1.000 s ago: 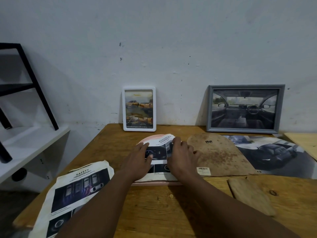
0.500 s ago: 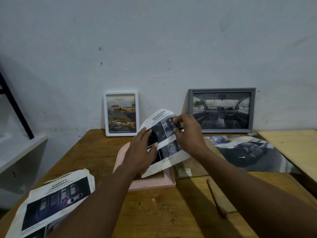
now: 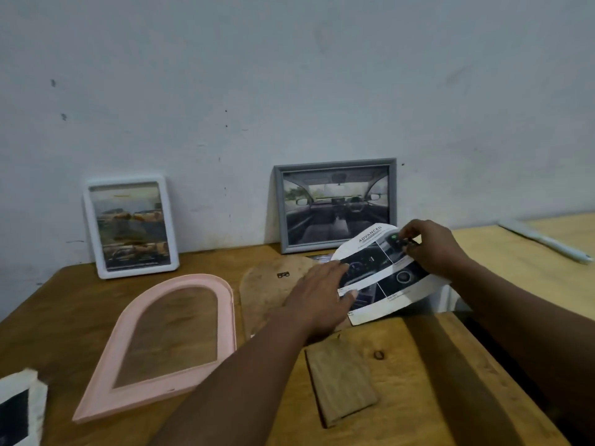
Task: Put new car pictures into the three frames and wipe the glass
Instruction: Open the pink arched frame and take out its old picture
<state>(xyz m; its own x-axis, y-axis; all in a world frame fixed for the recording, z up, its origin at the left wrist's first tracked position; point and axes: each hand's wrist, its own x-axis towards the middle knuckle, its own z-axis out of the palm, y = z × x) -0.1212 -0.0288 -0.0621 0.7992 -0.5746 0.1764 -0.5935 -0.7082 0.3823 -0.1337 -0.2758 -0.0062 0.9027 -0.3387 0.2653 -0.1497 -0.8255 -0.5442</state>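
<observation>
Near left, a pink frame [image 3: 196,280]; far left, a white frame [image 3: 130,225]; far right, a grey frame [image 3: 335,206]. The page [image 3: 386,278] has dark panels on white.

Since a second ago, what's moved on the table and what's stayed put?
The car picture was lifted out of the pink frame and carried right. The right hand now pinches its top edge and the left hand lies flat against it. The pink frame lies empty. The white frame, grey frame and backing board stayed put.
</observation>
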